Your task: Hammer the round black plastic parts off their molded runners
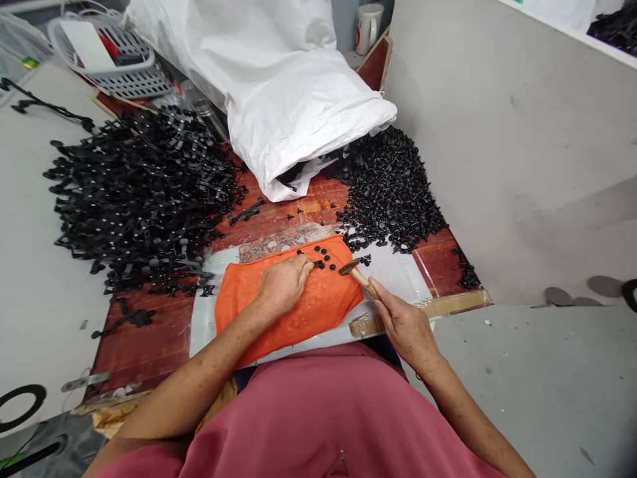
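Note:
My left hand [283,284] rests on an orange cloth [298,305], its fingers pinched on a small black part [318,264] at the cloth's far edge. Several loose black buttons [326,254] lie just beyond the fingertips. My right hand [403,325] grips the wooden handle of a small hammer [354,269], whose metal head hovers just right of the pinched part. A big heap of black strap pieces [139,192] lies to the left and a heap of black round caps [393,192] to the right.
A white woven sack [283,86] lies open at the back between the heaps. A grey plastic basket [112,56] and a mug [368,26] stand behind. A grey wall panel [522,146] rises on the right. The wooden board [149,338] edges a grey surface on the left.

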Available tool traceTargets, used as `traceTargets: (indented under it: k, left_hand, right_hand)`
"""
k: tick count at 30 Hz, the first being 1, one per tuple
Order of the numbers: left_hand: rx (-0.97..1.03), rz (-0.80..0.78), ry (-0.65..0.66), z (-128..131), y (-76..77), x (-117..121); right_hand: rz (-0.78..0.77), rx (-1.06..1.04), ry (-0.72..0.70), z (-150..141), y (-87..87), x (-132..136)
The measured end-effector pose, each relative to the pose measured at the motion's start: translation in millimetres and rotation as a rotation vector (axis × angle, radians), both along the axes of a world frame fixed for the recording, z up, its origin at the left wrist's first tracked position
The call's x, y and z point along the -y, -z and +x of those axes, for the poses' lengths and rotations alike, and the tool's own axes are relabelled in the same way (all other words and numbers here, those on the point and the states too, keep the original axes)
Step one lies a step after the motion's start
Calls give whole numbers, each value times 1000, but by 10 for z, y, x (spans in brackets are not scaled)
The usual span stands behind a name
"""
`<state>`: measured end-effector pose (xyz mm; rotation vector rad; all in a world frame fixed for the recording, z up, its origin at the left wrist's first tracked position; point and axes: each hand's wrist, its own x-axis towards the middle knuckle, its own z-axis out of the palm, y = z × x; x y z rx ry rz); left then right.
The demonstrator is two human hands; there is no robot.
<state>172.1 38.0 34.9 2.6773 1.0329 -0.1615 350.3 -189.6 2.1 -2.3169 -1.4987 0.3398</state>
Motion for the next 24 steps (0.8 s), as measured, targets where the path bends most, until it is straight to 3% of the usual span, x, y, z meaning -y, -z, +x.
traceTargets:
  k: [9,17,24]
  left_hand:
    - [-25,148,5,2,108,91]
    - [-28,161,-48,3,109,157]
    - [12,75,-65,4,92,128]
  right_hand:
    - [25,-29,3,36,-10,-1]
    - [244,36,-68,10,-308,-187]
    - [-38,226,-148,-87,-313,-398]
